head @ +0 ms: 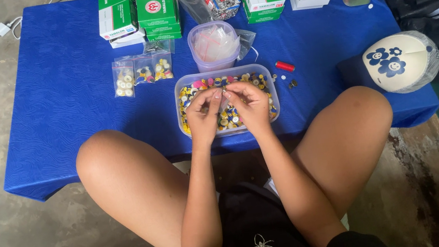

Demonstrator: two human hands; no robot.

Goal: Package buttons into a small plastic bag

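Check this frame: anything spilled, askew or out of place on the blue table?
Minor only. A few small round pieces lie loose on the blue table, right of the clear tub of colourful pieces, near a red cylinder; they look strayed from it. Both hands, left and right, work over the tub. Nothing looks damaged.

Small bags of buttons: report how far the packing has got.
Done: three filled small bags lie on the blue table, left of the round tub of empty bags. In hand: the left hand and right hand meet fingertip to fingertip over the rectangular tub, pinching something too small to tell. Left: that tub looks full of loose colourful pieces.
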